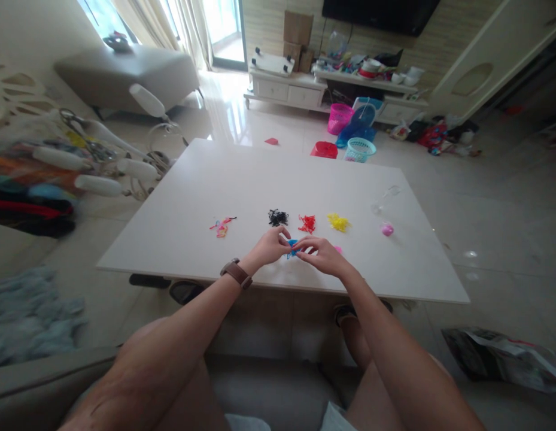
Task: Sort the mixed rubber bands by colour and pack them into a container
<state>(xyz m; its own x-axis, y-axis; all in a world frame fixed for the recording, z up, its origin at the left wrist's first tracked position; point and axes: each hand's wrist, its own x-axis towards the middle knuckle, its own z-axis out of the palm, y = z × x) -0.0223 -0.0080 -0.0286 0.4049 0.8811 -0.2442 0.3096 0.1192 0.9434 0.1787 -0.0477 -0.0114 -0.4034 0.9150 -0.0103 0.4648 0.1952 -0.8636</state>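
My left hand, with a brown-strapped watch on its wrist, and my right hand meet near the table's front edge. Between and under the fingertips lies a small heap of blue bands, partly hidden. The fingers of both hands are bent into pinches close together; what is between the tips is too small to make out. Just beyond are a heap of black bands, a red heap and a yellow heap. A pink heap shows partly behind my right hand.
The white table also bears a loose mixed-colour cluster at left, a pink ball-like thing and a clear object at right. A lamp with white shades stands beside its left edge. Baskets stand beyond.
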